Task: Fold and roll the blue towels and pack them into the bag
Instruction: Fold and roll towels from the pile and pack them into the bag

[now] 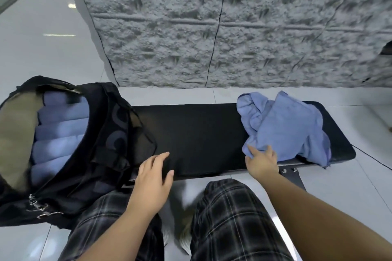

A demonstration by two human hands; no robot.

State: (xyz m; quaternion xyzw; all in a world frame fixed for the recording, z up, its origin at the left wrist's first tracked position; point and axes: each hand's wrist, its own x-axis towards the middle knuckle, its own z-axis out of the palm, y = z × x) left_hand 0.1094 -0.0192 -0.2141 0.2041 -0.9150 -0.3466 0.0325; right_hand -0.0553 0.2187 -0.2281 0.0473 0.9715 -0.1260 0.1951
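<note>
Right hand [263, 162] gripping loose blue towel [290, 127]; left hand [153, 172] flat, fingers straight, on bench [197, 133].

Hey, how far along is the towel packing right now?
Mostly done, it seems: several rolled blue towels already lie stacked inside the open bag. In hand: the right hand pinches a corner of the unfolded towel pile on the bench. The left hand rests open. That pile remains to fold, roll and pack.

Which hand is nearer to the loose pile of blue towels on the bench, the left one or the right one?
Right. The right hand grips the near corner of the loose blue towels. The left hand rests open on the black bench, apart from the towels, beside the bag.
</note>
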